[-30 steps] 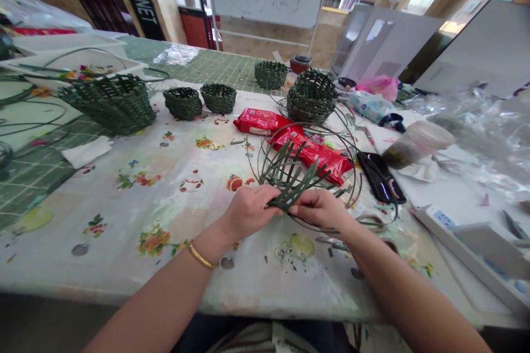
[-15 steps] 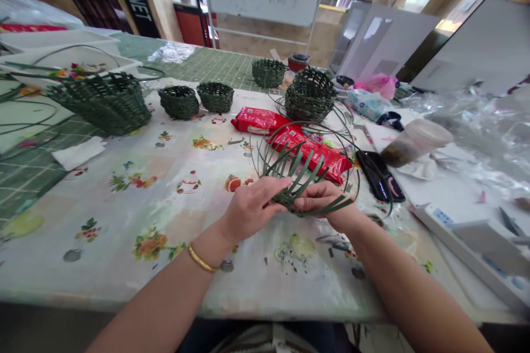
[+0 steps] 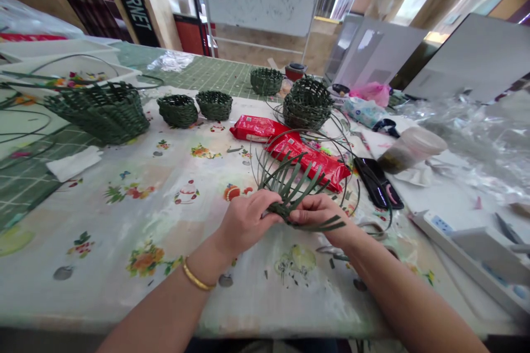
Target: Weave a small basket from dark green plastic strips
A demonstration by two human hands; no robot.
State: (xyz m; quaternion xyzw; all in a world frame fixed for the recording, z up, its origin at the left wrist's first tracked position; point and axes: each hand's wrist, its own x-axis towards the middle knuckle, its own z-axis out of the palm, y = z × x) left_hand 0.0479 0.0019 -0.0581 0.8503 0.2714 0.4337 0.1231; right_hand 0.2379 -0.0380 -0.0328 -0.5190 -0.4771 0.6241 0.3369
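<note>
Between my hands is a partly woven green basket (image 3: 282, 208), its loose strips fanning up and away from me. My left hand (image 3: 251, 215) pinches the woven part from the left, fingers closed. On the other side my right hand (image 3: 317, 214) grips the weave with thumb and fingers; some strips stick out below it to the right. A long thin strand loops around the piece and over two red packets (image 3: 308, 160) just behind it. Scissors (image 3: 331, 252), partly hidden by my right forearm, lie on the flowered tablecloth (image 3: 182, 287).
Several finished green baskets (image 3: 213, 106) stand toward the back, a larger one (image 3: 99, 116) at left. To the right are a black phone (image 3: 379, 183), a plastic cup (image 3: 412, 150), a white power strip (image 3: 451, 240) and crumpled clear plastic. A white paper (image 3: 74, 163) lies left.
The view has tilted up slightly, so the table sits lower in the picture. My left fingers have drawn in closer on the weave, and the strips now fan out more openly.
</note>
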